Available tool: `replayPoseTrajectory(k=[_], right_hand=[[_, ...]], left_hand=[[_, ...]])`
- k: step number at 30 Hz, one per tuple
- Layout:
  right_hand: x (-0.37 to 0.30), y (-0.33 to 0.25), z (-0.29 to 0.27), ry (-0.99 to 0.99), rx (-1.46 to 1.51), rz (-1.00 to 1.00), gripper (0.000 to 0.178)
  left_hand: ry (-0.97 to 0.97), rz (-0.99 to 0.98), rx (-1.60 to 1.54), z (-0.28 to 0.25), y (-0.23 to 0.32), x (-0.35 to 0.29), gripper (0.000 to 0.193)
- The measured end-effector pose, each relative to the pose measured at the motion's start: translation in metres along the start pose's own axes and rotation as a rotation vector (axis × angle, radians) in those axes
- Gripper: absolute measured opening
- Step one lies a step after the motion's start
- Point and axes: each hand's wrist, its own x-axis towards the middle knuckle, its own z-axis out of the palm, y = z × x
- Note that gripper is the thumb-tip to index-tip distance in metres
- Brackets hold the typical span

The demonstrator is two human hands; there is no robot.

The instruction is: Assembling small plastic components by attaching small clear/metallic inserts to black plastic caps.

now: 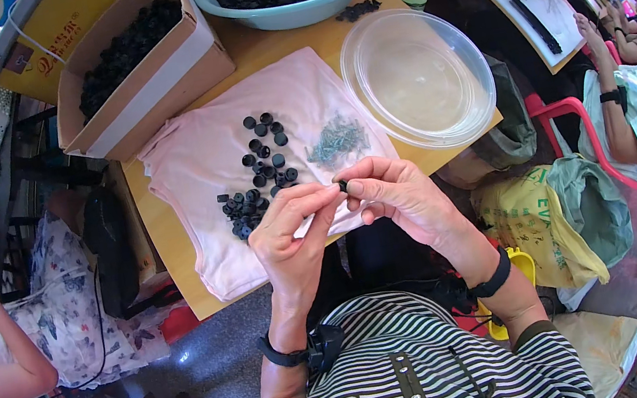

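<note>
Near the front edge of the pink cloth [206, 254], my left hand [293, 224] and my right hand [405, 195] meet fingertip to fingertip. Both are closed in a pinch on a small black plastic part [343, 186], mostly covered by the fingers. Left of it on the cloth lies a heap of small black pieces [244, 211]. Just beyond are scattered black round caps [267, 150], some upright, some tipped over. To their right rests a loose pile of thin, shiny, pale pin-like pieces [337, 140].
An open cardboard box [160, 95] of black parts stands at the back left. A pale blue basin [289, 13] heaped with black parts is behind the cloth. A round clear plastic container [419, 70] sits at the table's right. Other people sit on both sides.
</note>
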Motion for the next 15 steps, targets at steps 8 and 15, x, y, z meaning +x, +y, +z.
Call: replayPoseTrajectory(k=[8, 15], right_hand=[[0.003, 0.002, -0.006, 0.036, -0.02, 0.001, 0.022], [0.013, -0.003, -0.001, 0.063, -0.069, -0.037, 0.025]], left_hand=[[-0.112, -0.157, -0.282, -0.001, -0.015, 0.004, 0.022], [-0.002, -0.2, 0.391, -0.051, -0.031, 0.043, 0.02]])
